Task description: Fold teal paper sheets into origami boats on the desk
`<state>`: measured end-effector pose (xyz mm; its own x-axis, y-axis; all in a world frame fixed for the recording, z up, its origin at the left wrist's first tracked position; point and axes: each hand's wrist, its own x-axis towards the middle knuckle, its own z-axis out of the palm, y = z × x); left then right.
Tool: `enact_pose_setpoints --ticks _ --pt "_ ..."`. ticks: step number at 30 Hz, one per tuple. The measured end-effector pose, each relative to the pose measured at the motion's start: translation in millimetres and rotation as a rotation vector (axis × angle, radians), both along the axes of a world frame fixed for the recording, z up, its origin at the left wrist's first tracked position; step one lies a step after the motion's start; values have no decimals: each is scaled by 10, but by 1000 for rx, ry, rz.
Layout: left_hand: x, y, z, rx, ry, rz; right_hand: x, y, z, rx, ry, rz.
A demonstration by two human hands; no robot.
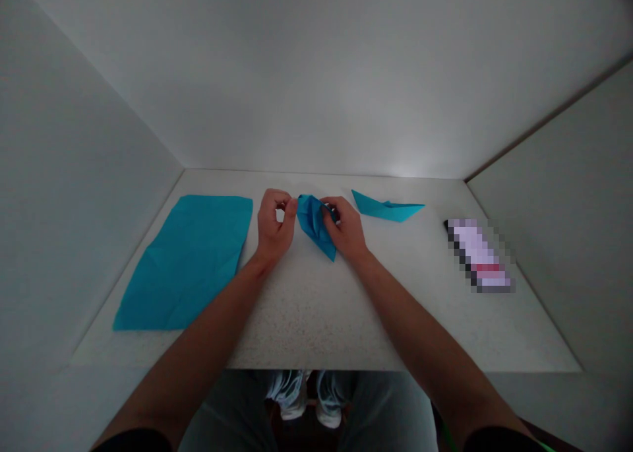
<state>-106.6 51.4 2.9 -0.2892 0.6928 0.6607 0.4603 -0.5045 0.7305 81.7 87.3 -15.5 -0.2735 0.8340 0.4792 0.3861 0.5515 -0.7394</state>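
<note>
Between my two hands is a piece of folded blue paper (315,224), creased into several layers, with one pointed corner hanging toward me. My left hand (275,222) pinches its upper left edge between thumb and fingertips. Around its right side, my right hand (345,224) is closed, with the thumb pressed onto the folds and the other fingers partly hidden behind. A finished-looking blue paper boat (388,208) lies just beyond my right hand, long and pointed at both ends. Left of my left hand rests a flat blue sheet of paper (190,264) with faint crease lines.
The white tabletop (316,326) is closed in by pale walls at the back and both sides. At the right lies a blurred-out phone-like object (479,254). The table's front edge runs above my legs and shoes.
</note>
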Motion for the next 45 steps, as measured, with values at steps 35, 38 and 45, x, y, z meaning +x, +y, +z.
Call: enact_pose_setpoints --ticks 35,38,45 --pt "-85 138 -121 -126 -501 -170 27 74 -60 101 -53 -62" --pt "-128 202 -149 -90 -564 -127 29 86 -93 48 -23 -20" --pt "-108 145 -173 -199 -467 10 2 95 -150 9 53 -68"
